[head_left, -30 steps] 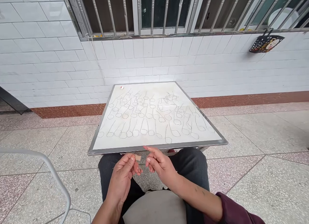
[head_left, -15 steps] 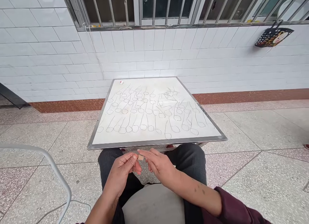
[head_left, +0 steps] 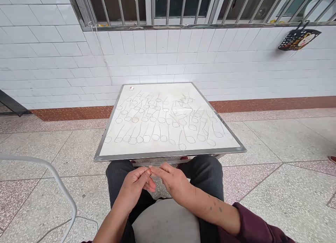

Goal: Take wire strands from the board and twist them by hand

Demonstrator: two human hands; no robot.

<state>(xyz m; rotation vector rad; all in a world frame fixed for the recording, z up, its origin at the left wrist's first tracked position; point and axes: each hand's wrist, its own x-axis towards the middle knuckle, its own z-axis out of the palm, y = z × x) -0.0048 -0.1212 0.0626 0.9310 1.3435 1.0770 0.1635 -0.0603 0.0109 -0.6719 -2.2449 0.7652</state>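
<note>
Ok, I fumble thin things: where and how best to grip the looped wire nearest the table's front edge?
Take the looped wire by its near curve, coming from the front edge of the table. Its round end faces that edge and sits apart; its tail points toward the wall. Thin and seemingly flat, it probably wants a light pinch.

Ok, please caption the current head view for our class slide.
Left hand and right hand, close together at the near side of a white-topped table spread with thin looped strands.

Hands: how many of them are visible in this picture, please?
2: the left hand, left of centre, and the right hand close beside it, both pictured below the table's near edge.
</note>
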